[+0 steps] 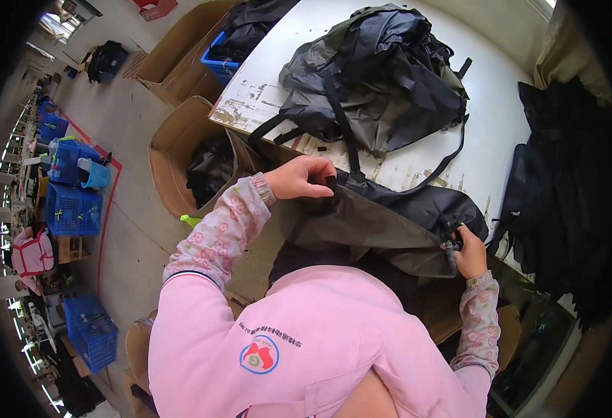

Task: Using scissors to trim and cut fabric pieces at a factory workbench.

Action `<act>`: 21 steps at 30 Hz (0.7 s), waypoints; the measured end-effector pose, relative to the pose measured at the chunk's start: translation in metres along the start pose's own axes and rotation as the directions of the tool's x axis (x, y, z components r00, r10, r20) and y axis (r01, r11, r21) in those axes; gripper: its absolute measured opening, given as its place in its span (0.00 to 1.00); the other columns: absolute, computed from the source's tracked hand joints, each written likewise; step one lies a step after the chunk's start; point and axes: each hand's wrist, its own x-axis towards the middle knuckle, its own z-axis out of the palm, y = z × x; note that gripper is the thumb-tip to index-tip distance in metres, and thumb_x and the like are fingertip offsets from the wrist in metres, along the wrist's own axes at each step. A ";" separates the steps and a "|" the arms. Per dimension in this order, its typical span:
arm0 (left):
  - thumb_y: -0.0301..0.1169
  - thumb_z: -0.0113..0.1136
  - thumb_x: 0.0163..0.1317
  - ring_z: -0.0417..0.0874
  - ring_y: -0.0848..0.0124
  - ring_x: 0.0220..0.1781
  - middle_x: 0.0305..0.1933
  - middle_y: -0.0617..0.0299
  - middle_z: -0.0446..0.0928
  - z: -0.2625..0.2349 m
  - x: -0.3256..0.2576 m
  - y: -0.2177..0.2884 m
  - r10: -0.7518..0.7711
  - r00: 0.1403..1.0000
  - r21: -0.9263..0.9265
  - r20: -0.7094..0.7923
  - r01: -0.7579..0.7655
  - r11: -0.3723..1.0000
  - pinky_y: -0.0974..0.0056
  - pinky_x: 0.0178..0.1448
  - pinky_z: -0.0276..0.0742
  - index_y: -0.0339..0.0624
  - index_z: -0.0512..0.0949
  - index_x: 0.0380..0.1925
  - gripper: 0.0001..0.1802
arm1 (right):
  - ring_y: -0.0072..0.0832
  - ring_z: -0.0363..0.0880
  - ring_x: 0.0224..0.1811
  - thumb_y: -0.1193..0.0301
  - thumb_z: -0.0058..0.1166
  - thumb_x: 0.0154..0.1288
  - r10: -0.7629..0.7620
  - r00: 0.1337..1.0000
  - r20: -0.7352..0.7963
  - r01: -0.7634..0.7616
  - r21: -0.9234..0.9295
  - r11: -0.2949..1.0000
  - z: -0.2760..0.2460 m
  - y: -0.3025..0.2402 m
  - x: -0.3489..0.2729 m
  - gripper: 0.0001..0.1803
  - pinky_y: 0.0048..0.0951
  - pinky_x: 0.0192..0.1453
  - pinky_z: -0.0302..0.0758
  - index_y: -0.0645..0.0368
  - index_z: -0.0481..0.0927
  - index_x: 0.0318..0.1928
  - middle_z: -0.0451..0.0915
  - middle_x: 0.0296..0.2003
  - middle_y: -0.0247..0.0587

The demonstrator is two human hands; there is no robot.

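Over on the far left, blue baskets line the floor, then a cardboard box sits by the table. Here's your left hand, thumb and fingers pinched at the corner of the dark cloth (a scrap of black shows between the tips). That cloth stretches across your lap, along the table's near edge, below a crumpled heap. Your right hand grips its other end, fingers curled, and beside it hangs a black pile.
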 end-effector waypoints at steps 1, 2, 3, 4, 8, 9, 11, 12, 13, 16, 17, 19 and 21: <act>0.27 0.68 0.57 0.72 0.82 0.34 0.32 0.71 0.74 0.001 -0.001 0.013 -0.020 0.999 -0.048 0.031 0.022 0.999 0.73 0.40 0.70 0.39 0.74 0.37 0.12 | 0.51 0.79 0.35 0.68 0.71 0.47 0.035 0.999 0.037 -0.035 -0.020 0.999 -0.012 -0.029 0.005 0.19 0.38 0.39 0.74 0.60 0.75 0.35 0.79 0.29 0.49; 0.27 0.67 0.57 0.72 0.82 0.32 0.31 0.71 0.73 0.003 -0.002 0.024 -0.035 0.997 -0.095 0.069 0.042 0.995 0.73 0.38 0.69 0.39 0.74 0.37 0.12 | 0.49 0.79 0.34 0.64 0.73 0.44 0.076 0.995 0.070 -0.073 -0.043 0.996 -0.018 -0.051 0.009 0.22 0.39 0.38 0.74 0.60 0.75 0.35 0.80 0.29 0.47; 0.27 0.67 0.57 0.72 0.82 0.32 0.31 0.71 0.73 0.004 -0.001 0.034 -0.030 0.997 -0.099 0.064 0.037 0.994 0.73 0.38 0.69 0.39 0.74 0.37 0.12 | 0.44 0.78 0.30 0.56 0.75 0.40 -0.043 0.999 0.024 0.044 -0.041 0.998 -0.016 -0.059 0.012 0.27 0.40 0.36 0.72 0.59 0.74 0.32 0.79 0.27 0.41; 0.26 0.66 0.57 0.71 0.81 0.30 0.30 0.70 0.73 0.006 -0.001 0.041 -0.034 0.996 -0.053 0.087 0.039 0.998 0.72 0.37 0.69 0.39 0.73 0.37 0.12 | 0.44 0.78 0.30 0.56 0.75 0.40 -0.049 0.998 0.028 0.050 -0.042 0.998 -0.017 -0.072 0.018 0.27 0.40 0.36 0.72 0.59 0.74 0.32 0.79 0.27 0.41; 0.27 0.65 0.56 0.71 0.79 0.28 0.27 0.67 0.73 0.014 0.002 0.066 -0.052 0.987 0.154 0.151 0.028 0.988 0.70 0.33 0.69 0.38 0.72 0.37 0.12 | 0.41 0.76 0.26 0.48 0.74 0.40 -0.404 0.912 0.072 0.411 -0.123 0.904 -0.021 -0.122 0.040 0.29 0.37 0.33 0.67 0.57 0.72 0.28 0.77 0.24 0.37; 0.28 0.65 0.55 0.71 0.78 0.27 0.25 0.65 0.73 0.017 0.002 0.070 -0.059 0.988 0.187 0.143 0.032 0.982 0.69 0.32 0.68 0.38 0.72 0.36 0.13 | 0.40 0.75 0.25 0.47 0.73 0.40 -0.454 0.887 0.086 0.461 -0.097 0.882 -0.020 -0.126 0.044 0.30 0.36 0.32 0.65 0.56 0.71 0.27 0.76 0.23 0.37; 0.27 0.65 0.55 0.71 0.77 0.27 0.25 0.65 0.72 0.021 0.003 0.076 -0.023 0.991 0.235 0.133 -0.009 0.972 0.68 0.32 0.68 0.38 0.71 0.35 0.13 | 0.40 0.75 0.26 0.46 0.72 0.40 -0.460 0.880 0.121 0.471 -0.079 0.879 -0.018 -0.128 0.052 0.30 0.35 0.32 0.65 0.56 0.71 0.27 0.76 0.23 0.36; 0.27 0.65 0.55 0.71 0.76 0.27 0.25 0.64 0.72 0.023 0.002 0.077 0.012 0.993 0.284 0.122 -0.046 0.958 0.67 0.32 0.68 0.38 0.71 0.35 0.13 | 0.40 0.75 0.26 0.45 0.72 0.41 -0.468 0.870 0.158 0.481 -0.059 0.875 -0.017 -0.128 0.055 0.30 0.35 0.32 0.65 0.56 0.71 0.28 0.76 0.23 0.36; 0.27 0.65 0.55 0.71 0.76 0.27 0.25 0.64 0.72 0.025 0.002 0.079 0.012 0.993 0.283 0.118 -0.045 0.958 0.67 0.32 0.68 0.38 0.71 0.35 0.13 | 0.40 0.75 0.26 0.45 0.72 0.41 -0.470 0.868 0.160 0.484 -0.059 0.873 -0.017 -0.129 0.056 0.30 0.35 0.32 0.65 0.56 0.71 0.28 0.76 0.23 0.36; 0.27 0.65 0.54 0.70 0.74 0.27 0.25 0.63 0.71 0.028 0.001 0.079 0.027 0.993 0.251 0.117 -0.056 0.966 0.66 0.32 0.68 0.39 0.69 0.35 0.14 | 0.40 0.76 0.26 0.45 0.71 0.41 -0.478 0.856 0.198 0.497 -0.062 0.865 -0.017 -0.130 0.058 0.31 0.36 0.32 0.65 0.56 0.71 0.28 0.76 0.22 0.36; 0.26 0.66 0.53 0.70 0.73 0.27 0.26 0.63 0.71 0.028 0.001 0.079 0.028 0.992 0.262 0.126 -0.060 0.963 0.66 0.32 0.68 0.39 0.68 0.36 0.15 | 0.41 0.76 0.26 0.45 0.71 0.41 -0.475 0.855 0.210 0.493 -0.041 0.869 -0.017 -0.130 0.058 0.31 0.36 0.32 0.65 0.56 0.71 0.28 0.76 0.22 0.36; 0.26 0.66 0.53 0.70 0.72 0.27 0.26 0.63 0.70 0.029 0.001 0.079 0.028 0.990 0.272 0.135 -0.065 0.960 0.66 0.32 0.68 0.39 0.67 0.36 0.16 | 0.41 0.76 0.25 0.45 0.71 0.41 -0.471 0.854 0.223 0.487 -0.020 0.873 -0.016 -0.130 0.059 0.31 0.36 0.32 0.65 0.56 0.71 0.28 0.76 0.22 0.37; 0.26 0.66 0.52 0.71 0.71 0.27 0.26 0.62 0.71 0.029 0.002 0.081 0.020 0.988 0.282 0.153 -0.063 0.957 0.65 0.32 0.68 0.39 0.67 0.38 0.18 | 0.42 0.76 0.25 0.45 0.71 0.41 -0.499 0.839 0.218 0.514 -0.014 0.858 -0.017 -0.132 0.060 0.31 0.36 0.32 0.65 0.56 0.71 0.28 0.76 0.22 0.37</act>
